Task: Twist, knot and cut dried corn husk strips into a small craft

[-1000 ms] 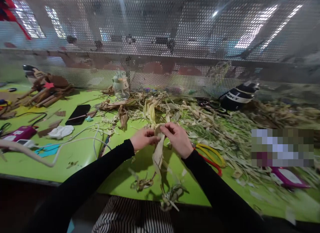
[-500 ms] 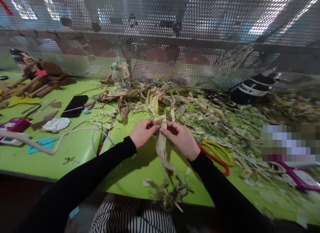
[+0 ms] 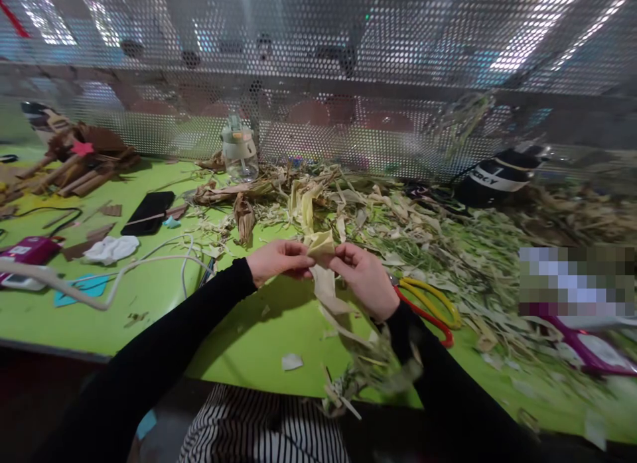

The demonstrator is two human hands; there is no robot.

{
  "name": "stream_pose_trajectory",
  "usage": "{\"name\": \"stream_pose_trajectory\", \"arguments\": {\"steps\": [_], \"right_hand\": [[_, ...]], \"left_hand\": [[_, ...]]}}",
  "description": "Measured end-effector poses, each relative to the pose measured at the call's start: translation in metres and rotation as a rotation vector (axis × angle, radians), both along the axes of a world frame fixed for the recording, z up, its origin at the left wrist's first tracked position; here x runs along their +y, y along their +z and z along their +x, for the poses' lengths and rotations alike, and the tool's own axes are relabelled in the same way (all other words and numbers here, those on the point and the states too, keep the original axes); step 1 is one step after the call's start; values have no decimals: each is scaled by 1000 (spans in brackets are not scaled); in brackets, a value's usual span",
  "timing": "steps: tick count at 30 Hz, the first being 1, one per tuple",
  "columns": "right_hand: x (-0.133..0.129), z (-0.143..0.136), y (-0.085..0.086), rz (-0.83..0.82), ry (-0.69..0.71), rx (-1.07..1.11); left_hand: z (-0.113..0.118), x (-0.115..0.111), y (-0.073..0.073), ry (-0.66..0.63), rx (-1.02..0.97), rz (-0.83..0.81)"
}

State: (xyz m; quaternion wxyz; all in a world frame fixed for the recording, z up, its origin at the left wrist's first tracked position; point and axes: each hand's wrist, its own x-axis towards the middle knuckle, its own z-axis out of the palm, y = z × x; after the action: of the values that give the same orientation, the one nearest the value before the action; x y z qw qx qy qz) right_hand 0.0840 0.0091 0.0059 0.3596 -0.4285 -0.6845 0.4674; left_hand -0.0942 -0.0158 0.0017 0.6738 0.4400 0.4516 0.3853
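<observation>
Pale corn husk strip (image 3: 324,284) hangs between my hands, its folded yellowish top pinched at both edges. My left hand (image 3: 281,259) has its fingers closed on the left edge. On the right edge, my right hand (image 3: 363,277) is closed with thumb and fingers. The strip's lower end trails toward a greenish tangle of shreds (image 3: 373,370) near the table's front edge. Scissors with red and yellow handles (image 3: 432,304) lie beside my right wrist, their blades partly hidden. Just beyond my hands stands a yellow husk piece (image 3: 307,207).
Husk shreds (image 3: 423,241) spread over the green table (image 3: 259,343). Behind them are a clear bottle (image 3: 239,151) and a black bottle (image 3: 497,178). To the left lie a phone (image 3: 148,213), crumpled white tissue (image 3: 112,249), a cable (image 3: 124,270) and brown rolls (image 3: 84,168).
The folded husk top has opened wider between my fingers. My left hand has shifted slightly left. The strip's lower end and tangle have swung right, and a small pale scrap now lies apart.
</observation>
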Motion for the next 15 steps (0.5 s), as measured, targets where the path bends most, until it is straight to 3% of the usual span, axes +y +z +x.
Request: {"name": "stream_pose_trajectory", "arguments": {"steps": [5,9,13,15], "right_hand": [[3,-1,-7,-262,26,325],[2,0,-12,-527,205,540],[-10,0,-13,-643,444,543],[-17,-1,-13,-646,496,537]], "left_hand": [[-5,0,-2,-18,-181,-62],[5,-2,-5,24,-193,129],[17,-8,-6,-170,-322,179],[19,-12,-6,-198,-339,158]]}}
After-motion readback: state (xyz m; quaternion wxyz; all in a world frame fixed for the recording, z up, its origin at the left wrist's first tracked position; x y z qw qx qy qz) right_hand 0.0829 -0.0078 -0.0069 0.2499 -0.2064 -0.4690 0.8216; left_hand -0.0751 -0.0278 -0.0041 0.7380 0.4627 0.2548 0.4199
